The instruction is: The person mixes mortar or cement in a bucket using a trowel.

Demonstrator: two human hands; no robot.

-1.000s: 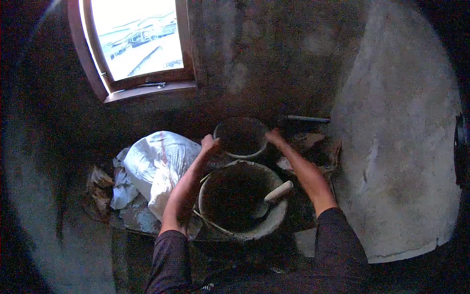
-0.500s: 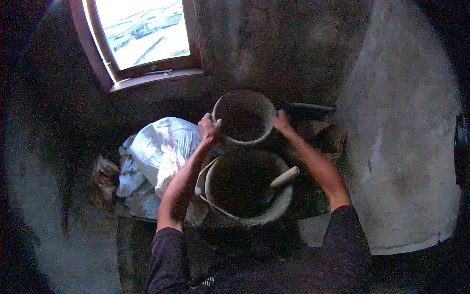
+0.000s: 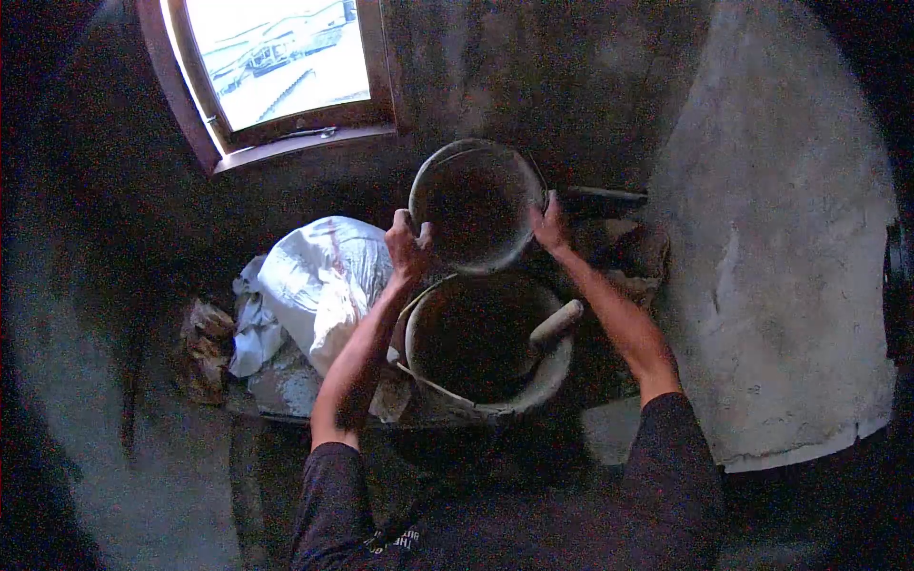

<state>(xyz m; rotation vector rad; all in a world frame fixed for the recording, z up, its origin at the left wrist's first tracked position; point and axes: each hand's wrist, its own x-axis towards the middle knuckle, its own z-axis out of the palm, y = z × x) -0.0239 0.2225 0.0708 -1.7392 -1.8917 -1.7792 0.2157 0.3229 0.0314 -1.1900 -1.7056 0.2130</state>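
Biggest thing down here is the pale plastered wall patch (image 3: 781, 247) running along the right side, with the dark floor (image 3: 124, 457) taking up the rest. Up in the top left corner there's a window (image 3: 281, 62) with daylight coming through. On the floor left of the buckets sits a crumpled white sack (image 3: 309, 281), slumped against some rubble.

Then the large bucket (image 3: 490, 343), sitting on the floor right in front of the person. It's got dark stuff inside, looks like wet mortar, but it's too dim to be sure. A tool with a pale handle (image 3: 555, 324) leans on its right rim, blade end down in the mix.

The small bucket (image 3: 476, 205) is held up off the floor, just above the far rim of the large one, tilted with its mouth facing the camera. Inside looks dark too.

Left hand (image 3: 407, 243) is clamped on its left rim, right hand (image 3: 550, 226) grips the right rim, so the bucket hangs between them.
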